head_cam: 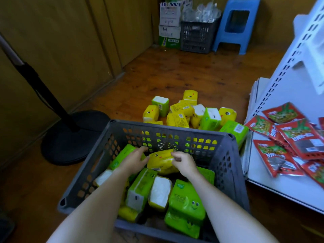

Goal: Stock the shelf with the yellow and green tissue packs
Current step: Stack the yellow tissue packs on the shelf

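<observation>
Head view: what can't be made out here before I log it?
Shelf unit: upper levels cut off by the top and right edges.
Floor pile of tissue packs: nearest packs hidden behind the grey crate wall; count unclear.
Crate's lower layers: covered by top packs and both forearms.
Yellow tissue pack gripped by left hand and right hand: print too small and blurred to read.
</observation>
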Tool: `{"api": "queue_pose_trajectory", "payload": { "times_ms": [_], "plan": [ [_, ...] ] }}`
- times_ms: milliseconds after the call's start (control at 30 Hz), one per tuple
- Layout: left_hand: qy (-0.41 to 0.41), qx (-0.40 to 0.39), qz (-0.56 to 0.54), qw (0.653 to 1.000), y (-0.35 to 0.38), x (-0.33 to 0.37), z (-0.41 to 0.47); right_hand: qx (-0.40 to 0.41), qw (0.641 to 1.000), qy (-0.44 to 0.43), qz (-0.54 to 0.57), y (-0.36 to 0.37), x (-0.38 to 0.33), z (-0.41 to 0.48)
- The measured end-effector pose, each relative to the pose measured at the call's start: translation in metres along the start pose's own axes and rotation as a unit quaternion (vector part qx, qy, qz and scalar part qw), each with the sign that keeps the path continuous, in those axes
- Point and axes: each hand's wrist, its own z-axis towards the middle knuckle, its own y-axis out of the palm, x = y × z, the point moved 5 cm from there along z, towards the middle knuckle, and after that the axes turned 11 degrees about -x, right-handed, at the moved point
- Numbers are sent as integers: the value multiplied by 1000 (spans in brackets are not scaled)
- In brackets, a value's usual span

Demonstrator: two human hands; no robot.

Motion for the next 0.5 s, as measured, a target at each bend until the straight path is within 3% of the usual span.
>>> {"api": "queue_pose_trajectory", "payload": {
  "times_ms": [233,367,500],
  "plan": [
    [-55,33,-171,983,-12,3,-6,22,993,-95,66,-30,-61,-25],
    [-63,43,-380,922,-26,20,-18,33,981,-122,145,-43,-86,-36],
    [-7,79,-449,890,-48,38,-27,57,965,-144,213,-55,-108,-44]
  ]
}}
